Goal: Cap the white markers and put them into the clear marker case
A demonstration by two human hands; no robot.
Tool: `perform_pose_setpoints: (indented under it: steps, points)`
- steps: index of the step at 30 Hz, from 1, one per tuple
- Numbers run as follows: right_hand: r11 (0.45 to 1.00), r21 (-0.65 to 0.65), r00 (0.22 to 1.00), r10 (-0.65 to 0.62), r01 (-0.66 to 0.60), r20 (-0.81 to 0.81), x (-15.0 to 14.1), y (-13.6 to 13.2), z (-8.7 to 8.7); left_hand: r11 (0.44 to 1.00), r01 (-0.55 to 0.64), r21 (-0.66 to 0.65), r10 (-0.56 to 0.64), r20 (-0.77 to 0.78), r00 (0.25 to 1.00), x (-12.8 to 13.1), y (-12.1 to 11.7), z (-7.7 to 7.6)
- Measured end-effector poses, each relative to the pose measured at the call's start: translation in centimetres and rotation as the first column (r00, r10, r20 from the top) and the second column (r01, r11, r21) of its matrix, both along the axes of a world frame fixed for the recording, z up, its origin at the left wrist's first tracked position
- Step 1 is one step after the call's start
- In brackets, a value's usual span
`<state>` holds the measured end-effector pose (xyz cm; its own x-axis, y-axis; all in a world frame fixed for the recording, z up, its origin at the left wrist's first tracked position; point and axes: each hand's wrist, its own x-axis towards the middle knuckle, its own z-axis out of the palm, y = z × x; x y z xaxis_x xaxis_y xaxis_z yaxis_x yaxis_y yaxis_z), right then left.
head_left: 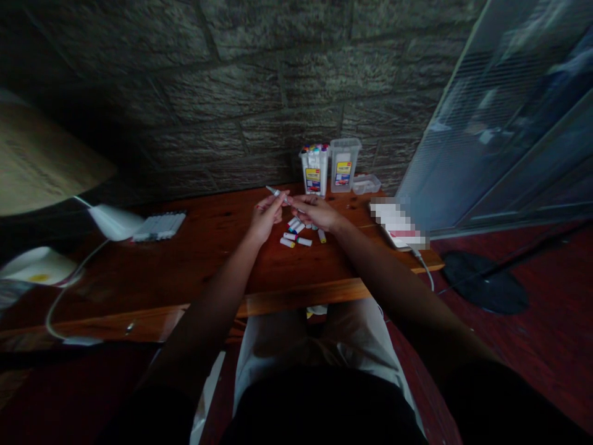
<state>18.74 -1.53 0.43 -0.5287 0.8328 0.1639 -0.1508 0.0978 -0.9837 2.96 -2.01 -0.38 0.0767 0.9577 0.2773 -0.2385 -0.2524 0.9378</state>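
Pale pen (272, 190): slim, whitish-grey, narrowing to point at far-left end; finer markings too small to read. Held aloft over wooden table (194, 272), slanting, tip jutting past thumb and fingers of left hand (267, 215), which pinch its middle. Right hand (319, 212) gripping rear end, fingertips closed (exact contact blurred). Loose white markers (304, 241) lying just below hands.

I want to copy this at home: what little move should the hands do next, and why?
Perhaps the left hand should steady the slim pen while the right hand gently works its near end: both hands meet there, its tapered tip points away, and short white pieces lie loose on the table.
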Motion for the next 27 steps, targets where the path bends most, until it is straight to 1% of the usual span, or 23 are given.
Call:
perform_pose_setpoints:
  steps: [2,5,9,14,18,22,27]
  points:
    - [1.0,-0.03,1.0,0.004,-0.005,-0.015,-0.02,-0.2,0.12,1.0,0.007,-0.004,-0.007,-0.009,1.0,0.01,-0.06,0.04]
    - [0.998,-0.045,0.999,-0.033,0.032,-0.017,-0.04,-0.36,0.2,0.999,0.034,0.003,-0.033,-0.015,0.999,0.04,-0.18,0.14]
    - [0.997,-0.003,0.997,-0.075,0.075,-0.012,0.07,-0.1,0.15,0.998,0.056,0.026,-0.056,-0.007,0.998,0.01,-0.17,0.14]
    - [0.994,0.067,0.996,-0.082,0.084,-0.041,0.11,0.13,0.12,0.998,0.061,0.035,-0.061,0.001,0.998,-0.11,-0.04,0.04]
    - [0.993,0.056,0.992,-0.099,0.103,-0.072,0.09,0.05,0.23,0.998,0.057,0.034,-0.058,0.01,0.998,-0.08,-0.06,0.1]
    - [0.988,0.022,0.988,-0.15,0.151,-0.031,0.17,0.25,0.17,0.997,0.071,0.033,-0.071,0.006,0.997,-0.09,-0.07,0.11]
    - [0.979,0.035,0.98,-0.2,0.2,0.002,0.13,0.49,0.03,0.998,0.063,0.026,-0.063,0.014,0.998,-0.12,-0.02,-0.02]
